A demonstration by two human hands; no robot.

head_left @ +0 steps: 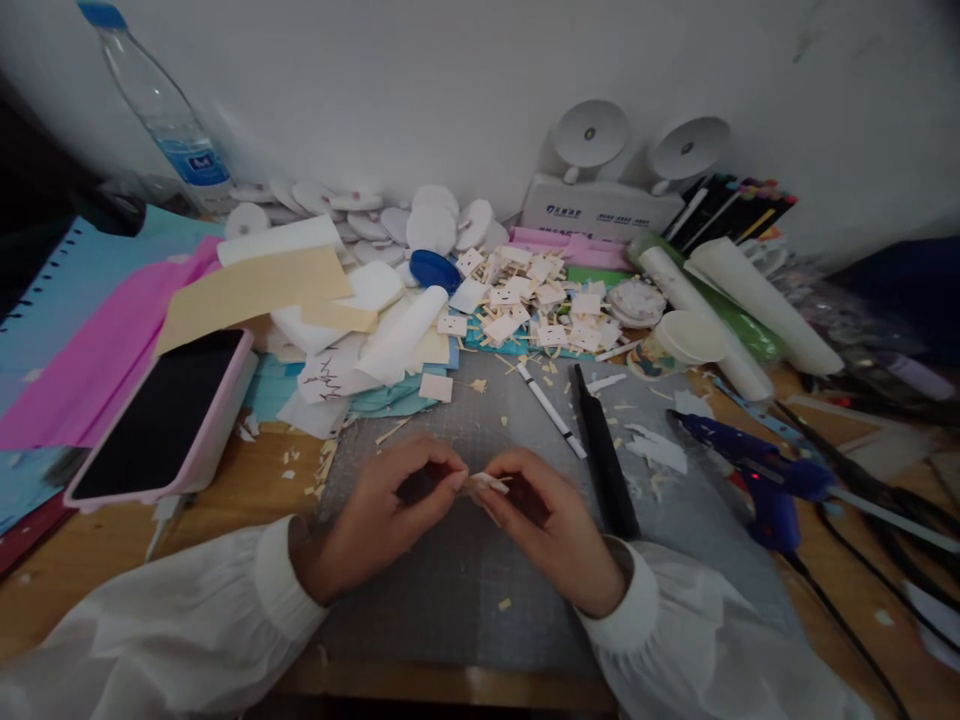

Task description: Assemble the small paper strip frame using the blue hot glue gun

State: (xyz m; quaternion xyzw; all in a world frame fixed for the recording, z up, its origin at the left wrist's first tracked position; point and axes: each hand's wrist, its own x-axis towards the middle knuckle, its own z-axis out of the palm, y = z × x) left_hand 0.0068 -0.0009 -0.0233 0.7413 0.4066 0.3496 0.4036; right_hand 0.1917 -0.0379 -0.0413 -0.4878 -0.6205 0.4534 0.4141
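Over the grey cutting mat (465, 590), my left hand (390, 500) and my right hand (551, 525) meet fingertip to fingertip. Both are closed in a pinch on one small cream paper figure (489, 482), with thin strips sticking out from it. The fingers hide most of the figure. Beyond them lies a heap of similar square paper figures (517, 295) with little drawn faces and strip limbs. A white marker pen (551, 410) and a black craft knife (600, 450) rest on the mat past my right hand.
A blue glue gun (757, 460) with a lit red light and cables lies at the right. A paper cup (679, 345) stands behind it. At the left are a phone in a pink case (165, 420), coloured paper and a water bottle (161, 110). Paper scraps litter the mat.
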